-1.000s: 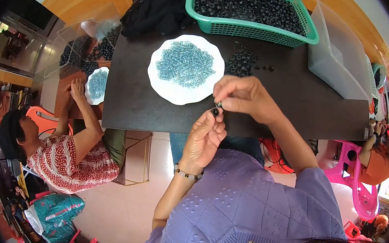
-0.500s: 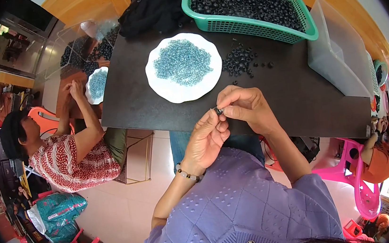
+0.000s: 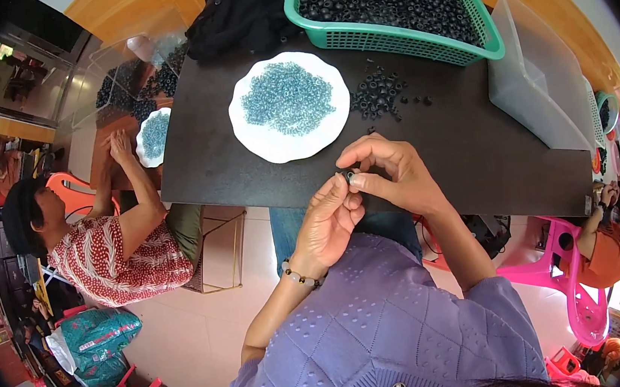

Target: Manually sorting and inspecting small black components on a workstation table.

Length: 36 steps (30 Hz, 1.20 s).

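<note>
Just past the table's near edge, my left hand (image 3: 328,223) is closed, pinching a small black ring-shaped piece (image 3: 348,178) between thumb and fingertips. My right hand (image 3: 392,171) meets it from the right, its thumb against the piece and its index finger arched over the top. Fingertips partly hide the piece. Beyond my hands stands a white scalloped plate (image 3: 263,147) with a heap of tiny clear-blue rings (image 3: 289,99). Right of the plate lies a loose pile of black ring-shaped pieces (image 3: 377,94).
A green basket (image 3: 385,40) full of black pieces stands at the back of the dark table (image 3: 470,139). Nearby are a clear plastic bin (image 3: 533,87) and a black cloth (image 3: 238,16). To the left, another person (image 3: 111,244) sits by a second plate (image 3: 143,147).
My right index finger has lifted and spread from the thumb, uncovering more of the black piece. My left hand keeps its pinch, and the view has shifted slightly.
</note>
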Tool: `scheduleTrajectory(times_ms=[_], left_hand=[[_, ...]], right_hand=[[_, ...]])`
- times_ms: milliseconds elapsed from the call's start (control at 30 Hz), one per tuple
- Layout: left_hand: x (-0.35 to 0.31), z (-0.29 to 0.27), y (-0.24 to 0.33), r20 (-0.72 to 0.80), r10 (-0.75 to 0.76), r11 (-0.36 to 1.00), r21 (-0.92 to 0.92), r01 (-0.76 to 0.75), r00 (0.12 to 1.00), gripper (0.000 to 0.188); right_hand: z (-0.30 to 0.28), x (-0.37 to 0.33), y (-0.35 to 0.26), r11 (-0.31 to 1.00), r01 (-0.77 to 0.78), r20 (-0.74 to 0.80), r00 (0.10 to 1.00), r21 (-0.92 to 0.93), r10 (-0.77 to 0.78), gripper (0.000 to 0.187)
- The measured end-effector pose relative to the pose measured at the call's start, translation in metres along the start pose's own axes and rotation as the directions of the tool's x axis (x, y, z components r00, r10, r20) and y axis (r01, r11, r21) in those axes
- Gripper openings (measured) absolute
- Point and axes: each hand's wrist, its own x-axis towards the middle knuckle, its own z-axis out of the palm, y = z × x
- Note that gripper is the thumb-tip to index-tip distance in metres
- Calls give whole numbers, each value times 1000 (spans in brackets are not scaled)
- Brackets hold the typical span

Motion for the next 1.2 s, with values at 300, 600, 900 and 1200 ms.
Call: scheduleTrajectory(times_ms=[300,600,900,1200], left_hand=[[-2,1,0,17,-44,999,10,43,999,25],[-1,-7,-6,100,-99,995,43,95,990,22],[5,-11,-6,121,-104,994,48,98,987,22],[9,-11,-5,132,-115,993,-21,119,985,23]], right_hand=[[-6,-3,-5,968,123,61,992,-218,-113,22],[-17,-14,-4,941,202,75,979,-271,-188,23],[-37,-22,-11,963,60,-52,996,-261,-76,26],[-134,-10,22,764,-192,-449,882,-616,-140,17]])
